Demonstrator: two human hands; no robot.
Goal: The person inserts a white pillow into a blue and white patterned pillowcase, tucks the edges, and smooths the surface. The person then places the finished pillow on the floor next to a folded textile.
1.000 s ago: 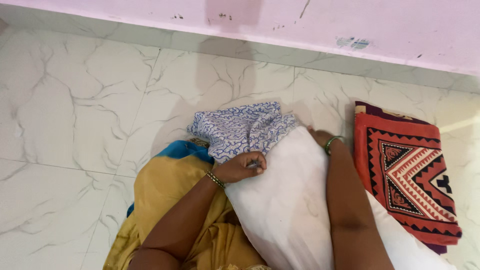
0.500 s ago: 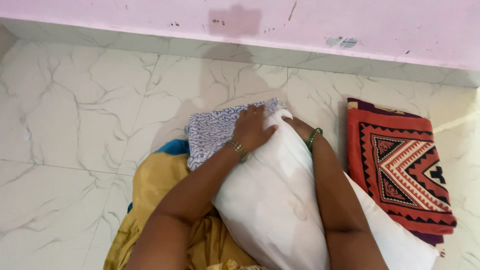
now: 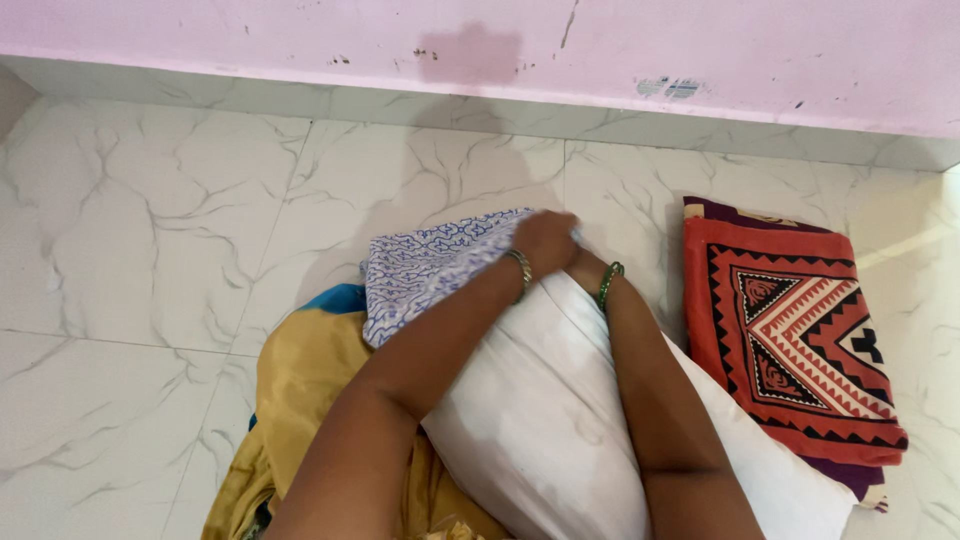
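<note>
at the far end of the white pillow (image 3: 560, 420), where both hands meet, much is hidden. the right hand (image 3: 585, 262) is almost wholly covered by the left hand (image 3: 545, 242), so only its wrist with a green bangle (image 3: 609, 284) shows, and i cannot tell whether its fingers are closed or spread. the left hand lies palm down over the pillow's end, its fingers curled over the edge of the blue-and-white patterned pillow cover (image 3: 430, 270); the fingertips are tucked out of sight, so the grip itself is not clear, though the hand appears closed on the cloth. a gold bangle (image 3: 520, 272) sits on that wrist. the cover is bunched at the pillow's far end, just beside and under the left fingers, spreading to the left of them over the marble floor (image 3: 150, 230). the pillow's near end is cut off by the lower edge of the view, as are both forearms. a yellow and blue garment (image 3: 300, 380) lies under the left arm. a folded red patterned blanket (image 3: 790, 340) lies to the right, touching the pillow.
</note>
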